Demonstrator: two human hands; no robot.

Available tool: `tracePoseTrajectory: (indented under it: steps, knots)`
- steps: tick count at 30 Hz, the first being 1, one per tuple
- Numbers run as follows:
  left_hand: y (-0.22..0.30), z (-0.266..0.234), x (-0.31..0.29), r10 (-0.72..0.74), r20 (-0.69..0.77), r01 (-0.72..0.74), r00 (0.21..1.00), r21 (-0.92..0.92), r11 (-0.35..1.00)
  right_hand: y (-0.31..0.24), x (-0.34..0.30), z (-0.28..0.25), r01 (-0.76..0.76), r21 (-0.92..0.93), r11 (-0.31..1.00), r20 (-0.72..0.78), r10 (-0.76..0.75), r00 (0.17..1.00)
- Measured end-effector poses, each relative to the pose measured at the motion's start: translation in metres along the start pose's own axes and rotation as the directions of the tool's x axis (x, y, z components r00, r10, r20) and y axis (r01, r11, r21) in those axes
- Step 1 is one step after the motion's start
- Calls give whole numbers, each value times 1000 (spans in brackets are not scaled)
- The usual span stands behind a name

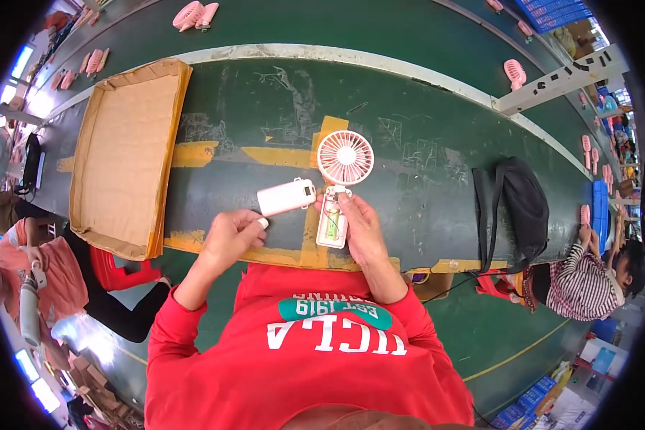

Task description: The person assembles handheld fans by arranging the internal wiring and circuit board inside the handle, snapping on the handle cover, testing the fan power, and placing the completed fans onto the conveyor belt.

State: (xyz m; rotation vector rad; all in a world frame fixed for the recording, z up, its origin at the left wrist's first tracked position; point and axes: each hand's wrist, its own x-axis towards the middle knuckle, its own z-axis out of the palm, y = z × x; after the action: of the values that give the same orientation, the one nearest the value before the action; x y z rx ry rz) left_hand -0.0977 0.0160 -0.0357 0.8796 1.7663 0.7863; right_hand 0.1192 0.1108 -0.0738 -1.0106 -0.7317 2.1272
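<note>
A pink handheld fan (345, 157) lies with its round grille pointing away from me, over yellow tape on the bench. Its handle is opened up, and the handle shell (332, 226) shows a green part and thin wires inside. My right hand (364, 228) grips this shell from the right, thumb near its top. Left of it lies a pale pink handle cover (283, 198) with a small dark window at one end. My left hand (231, 240) is closed just below the cover. Something small and white shows at its fingertips, too small to name.
A shallow cardboard tray (122, 161) stands at the left of the dark bench (251, 115). A black bag (517, 211) lies at the right. Beyond a pale rail, more pink fans (193, 16) rest on a green surface. Other people sit at both sides.
</note>
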Motion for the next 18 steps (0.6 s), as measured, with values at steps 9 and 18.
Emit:
tracePoseTrajectory:
  steps: [9,18]
  knots:
    - [33,16,4,520,96,-408,849,746,527,2,-5,-1,-12,22,1000,29,12,999]
    - [54,35,-9,229,-23,-161,973,643,748,-3,-6,-4,-43,68,997,68,38,997]
